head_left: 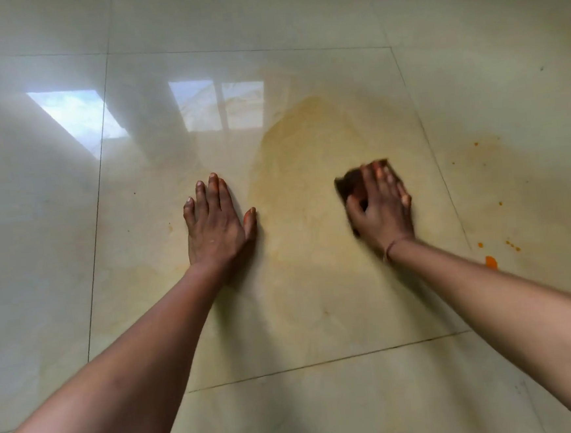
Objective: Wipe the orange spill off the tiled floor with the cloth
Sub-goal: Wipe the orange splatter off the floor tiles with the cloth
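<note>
A pale orange smear [307,166] spreads over the glossy cream tiled floor [326,401], widest between my two hands. My right hand [382,208] presses a dark brown cloth [349,180] flat onto the smear; the cloth is blurred and mostly hidden under the palm and fingers. My left hand [216,221] lies flat on the tile left of the smear, fingers apart, holding nothing. A fainter orange film [485,166] covers the tile to the right, with bright orange specks and one larger orange blob [491,262] beside my right forearm.
Dark grout lines [96,214] divide the large tiles. Window reflections [217,103] shine on the floor ahead of my left hand. A few tiny dark specks dot the tiles at left and far right.
</note>
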Available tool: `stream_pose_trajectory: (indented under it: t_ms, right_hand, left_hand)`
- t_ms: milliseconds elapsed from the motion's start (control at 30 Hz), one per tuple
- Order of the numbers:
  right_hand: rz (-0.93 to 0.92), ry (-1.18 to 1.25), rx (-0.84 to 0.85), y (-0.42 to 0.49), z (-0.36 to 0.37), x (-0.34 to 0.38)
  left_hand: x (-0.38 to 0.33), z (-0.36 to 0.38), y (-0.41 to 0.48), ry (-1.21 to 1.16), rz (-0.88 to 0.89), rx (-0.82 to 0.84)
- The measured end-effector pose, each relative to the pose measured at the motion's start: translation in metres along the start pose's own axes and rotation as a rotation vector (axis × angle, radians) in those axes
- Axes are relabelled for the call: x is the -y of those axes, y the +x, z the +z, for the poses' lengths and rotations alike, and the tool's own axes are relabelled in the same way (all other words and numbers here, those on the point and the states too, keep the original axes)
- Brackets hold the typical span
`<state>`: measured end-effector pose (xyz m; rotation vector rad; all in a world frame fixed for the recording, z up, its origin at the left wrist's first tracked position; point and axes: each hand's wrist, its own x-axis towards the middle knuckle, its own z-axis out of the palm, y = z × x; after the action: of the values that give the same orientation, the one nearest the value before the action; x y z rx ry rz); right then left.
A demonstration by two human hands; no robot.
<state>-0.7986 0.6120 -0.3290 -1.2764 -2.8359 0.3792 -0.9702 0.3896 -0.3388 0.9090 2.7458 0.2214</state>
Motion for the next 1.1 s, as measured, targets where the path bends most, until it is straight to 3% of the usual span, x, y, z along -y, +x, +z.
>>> stream_pose_trajectory:
  t_ms: [100, 200, 233, 333, 400, 533, 667, 800, 967, 1100]
  right_hand:
    - [-0.174, -0.052, 0.091, -0.040, -0.006, -0.035]
    - [0.098, 0.021, 0.050, -0.016, -0.014, -0.027]
    - [0.100, 0.022, 0.041, -0.025, -0.012, -0.022]
    - [-0.189, -0.010, 0.076, -0.114, -0.002, -0.044]
    - [-0.247, -0.050, 0.123, -0.147, -0.012, -0.081]
    - [0.066, -0.026, 0.024, -0.096, -0.028, -0.113]
    - [0.015, -0.096, 0.061, -0.094, -0.031, -0.144]
    - [0.201, -0.081, 0.024, -0.102, -0.046, -0.180]
    - [0.160, -0.036, 0.083, -0.218, -0.033, -0.180]
    - [0.072, -0.061, 0.066, -0.156, -0.037, -0.164]
  left_hand:
    - [-0.013, -0.006, -0.012, 0.004, 0.049, 0.053]
    - [-0.045, 0.004, -0.048, 0.032, 0.282, 0.076]
    - [-0.056, 0.009, -0.061, 0.021, 0.332, 0.097]
    - [-0.082, 0.016, -0.088, 0.003, 0.394, 0.171]
    - [-0.097, 0.015, -0.101, -0.006, 0.455, 0.187]
    - [-0.147, 0.013, -0.118, -0.022, 0.619, 0.260]
    - [-0.192, 0.014, -0.118, -0.004, 0.496, 0.466]
    - [-0.199, 0.018, -0.121, 0.067, 0.453, 0.517]
    - [-0.207, 0.014, -0.123, 0.089, 0.414, 0.575]
    - [-0.214, 0.016, -0.121, 0.102, 0.393, 0.583]
